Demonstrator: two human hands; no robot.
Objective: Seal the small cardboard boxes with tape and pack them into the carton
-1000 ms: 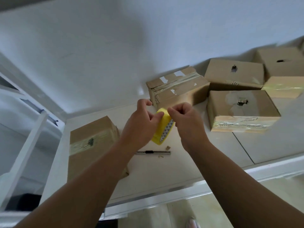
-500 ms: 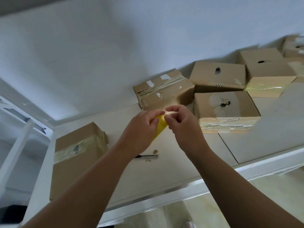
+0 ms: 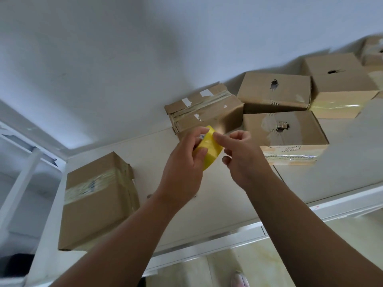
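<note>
- The left hand [image 3: 182, 162] is held over the white table [image 3: 217, 214] and grips a yellow tape roll [image 3: 209, 149], fingers wrapped over its far rim and thumb on its near face.
- The right hand [image 3: 242, 158] is just beside the roll, fingers curled and forefinger tip touching the roll's upper edge. It cannot be told whether it pinches a tape end.
- A taped box [image 3: 97, 199] lies on the table's left part, well apart from the others. It is closed, with a band of clear tape across its top and down its side.
- A worn box [image 3: 204, 108] sits against the wall just behind the hands, flaps shut, with torn tape strips and white label scraps on top.
- To its right, a holed box [image 3: 273, 91] stands at the wall, closed, with a ragged puncture in its top.
- A front box [image 3: 285, 131] sits just before that one, closed, with a hole in its top and tape on its near face.
- A right-hand box [image 3: 339, 79] is further right, closed and punctured, with yellowish tape on its front.
- An edge box [image 3: 373, 50] is cut off by the frame.
- Every box is shut, so no contents show.
</note>
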